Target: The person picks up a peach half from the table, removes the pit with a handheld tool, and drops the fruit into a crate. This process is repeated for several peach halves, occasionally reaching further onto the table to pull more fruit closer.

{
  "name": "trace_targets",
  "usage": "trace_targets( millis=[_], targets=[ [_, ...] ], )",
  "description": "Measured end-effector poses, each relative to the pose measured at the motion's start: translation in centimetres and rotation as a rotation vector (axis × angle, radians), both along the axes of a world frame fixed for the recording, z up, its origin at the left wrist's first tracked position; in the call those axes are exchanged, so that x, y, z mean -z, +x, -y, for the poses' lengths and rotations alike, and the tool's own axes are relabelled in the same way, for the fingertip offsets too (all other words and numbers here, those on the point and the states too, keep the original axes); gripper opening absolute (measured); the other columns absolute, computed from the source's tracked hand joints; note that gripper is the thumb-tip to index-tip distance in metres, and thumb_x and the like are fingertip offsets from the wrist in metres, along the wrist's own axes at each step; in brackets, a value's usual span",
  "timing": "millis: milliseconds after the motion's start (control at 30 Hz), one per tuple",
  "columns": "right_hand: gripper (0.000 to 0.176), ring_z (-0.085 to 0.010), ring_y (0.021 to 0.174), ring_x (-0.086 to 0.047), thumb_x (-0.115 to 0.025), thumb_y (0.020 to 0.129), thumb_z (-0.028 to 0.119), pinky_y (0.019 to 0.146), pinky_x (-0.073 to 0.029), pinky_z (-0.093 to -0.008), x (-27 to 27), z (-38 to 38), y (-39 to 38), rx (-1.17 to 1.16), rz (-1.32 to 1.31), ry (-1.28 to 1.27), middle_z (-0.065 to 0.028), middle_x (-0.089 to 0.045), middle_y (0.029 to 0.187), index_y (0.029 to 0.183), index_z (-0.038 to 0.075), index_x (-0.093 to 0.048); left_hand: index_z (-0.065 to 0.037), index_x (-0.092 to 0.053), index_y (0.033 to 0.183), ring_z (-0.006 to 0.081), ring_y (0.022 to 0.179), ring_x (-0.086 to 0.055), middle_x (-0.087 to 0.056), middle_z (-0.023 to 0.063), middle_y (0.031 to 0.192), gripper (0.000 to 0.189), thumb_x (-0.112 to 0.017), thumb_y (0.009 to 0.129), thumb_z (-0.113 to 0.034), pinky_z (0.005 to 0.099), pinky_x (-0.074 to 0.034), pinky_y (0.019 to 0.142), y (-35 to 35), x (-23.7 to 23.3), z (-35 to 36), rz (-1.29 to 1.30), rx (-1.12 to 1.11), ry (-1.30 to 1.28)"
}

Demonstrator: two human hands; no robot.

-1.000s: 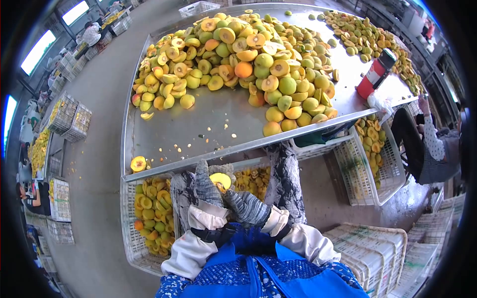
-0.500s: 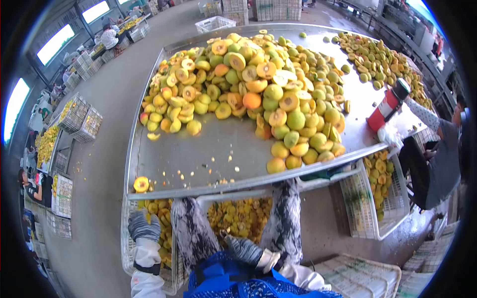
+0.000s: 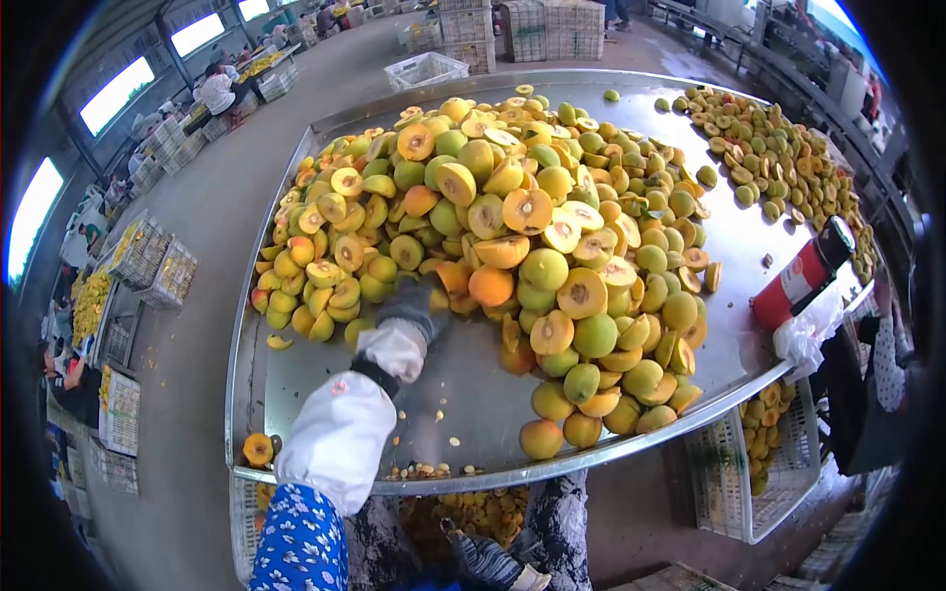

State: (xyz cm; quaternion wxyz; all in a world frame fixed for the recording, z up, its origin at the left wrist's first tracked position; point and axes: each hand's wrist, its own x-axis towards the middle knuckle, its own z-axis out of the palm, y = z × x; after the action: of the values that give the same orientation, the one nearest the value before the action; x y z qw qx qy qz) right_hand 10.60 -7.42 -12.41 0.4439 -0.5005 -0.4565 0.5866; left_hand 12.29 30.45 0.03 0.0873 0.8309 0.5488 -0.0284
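A large heap of yellow-green peaches (image 3: pixel 527 212), many halved with the stone showing, lies on a metal table (image 3: pixel 473 384). My left hand (image 3: pixel 419 307), in a grey glove, reaches into the heap's near left edge and touches the peaches there. Its fingertips are partly hidden among the fruit. Low in front of me, below the table edge, my gloved right hand (image 3: pixel 485 563) is closed round a small tool with a curved, loop-like tip (image 3: pixel 449 528). Behind that hand is a crate of cut peaches (image 3: pixel 463 512). One peach half (image 3: pixel 258 449) lies at the table's left front corner.
Loose stones (image 3: pixel 434 471) lie along the front rim. A red flask (image 3: pixel 803 274) and a white plastic bag (image 3: pixel 810 330) stand at the right edge, near another person's sleeve (image 3: pixel 890 369). A crate (image 3: pixel 734 483) sits below right. More fruit (image 3: pixel 778 148) covers the far right.
My left hand has risen from the crate below the table and moved forward to the heap. My right hand stays low, with the tool in it. The view has shifted slightly.
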Motion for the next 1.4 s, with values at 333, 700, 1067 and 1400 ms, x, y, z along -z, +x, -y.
trace_targets(
  millis=[333,700,1067,1400],
  targets=[
    [0.026,-0.0124,0.073,-0.055,-0.041,0.091,0.016,0.064,-0.046,-0.021,-8.0,0.4,1.9,0.057,-0.198,-0.128,-0.0031,-0.058,0.083,0.108,0.0,-0.053,-0.007,-0.05,0.108,0.0234,0.079,-0.059,-0.058,0.0081,0.091,0.037,-0.062,0.076,-0.021,0.036,-0.051,0.064,-6.2,-0.5,8.8,1.231,-0.04,-0.457],
    [0.034,-0.0386,0.074,-0.056,-0.036,0.091,0.028,0.063,-0.044,-0.0426,-15.1,-1.5,-0.2,0.251,0.327,0.302,-0.0229,-0.058,0.079,0.096,0.0,-0.054,-0.004,-0.048,0.106,0.0267,0.08,-0.058,-0.056,0.0131,0.094,0.035,-0.046,0.085,-0.032,0.0356,-0.051,0.07,-14.6,-1.2,25.0,1.872,-0.452,-0.919],
    [0.034,-0.0382,0.061,-0.055,-0.034,0.09,0.031,0.05,-0.042,-0.0471,-10.3,-0.3,-2.8,0.168,0.877,0.425,-0.0217,-0.057,0.072,0.102,0.003,-0.049,0.0,-0.047,0.109,0.0209,0.093,-0.052,-0.051,0.0121,0.103,0.026,-0.043,0.086,-0.012,0.0322,-0.041,0.087,-14.6,1.2,29.6,1.681,-0.246,-0.523],
    [0.034,-0.0365,0.067,-0.057,-0.038,0.089,0.029,0.055,-0.044,-0.0425,-12.2,0.8,-2.6,0.159,0.572,0.176,-0.0248,-0.057,0.075,0.102,0.001,-0.051,-0.001,-0.04,0.117,0.0249,0.1,-0.046,-0.045,0.0156,0.112,0.038,-0.044,0.083,-0.018,0.0354,-0.037,0.091,-14.7,-4.0,34.3,1.052,0.096,0.142]
  ],
)
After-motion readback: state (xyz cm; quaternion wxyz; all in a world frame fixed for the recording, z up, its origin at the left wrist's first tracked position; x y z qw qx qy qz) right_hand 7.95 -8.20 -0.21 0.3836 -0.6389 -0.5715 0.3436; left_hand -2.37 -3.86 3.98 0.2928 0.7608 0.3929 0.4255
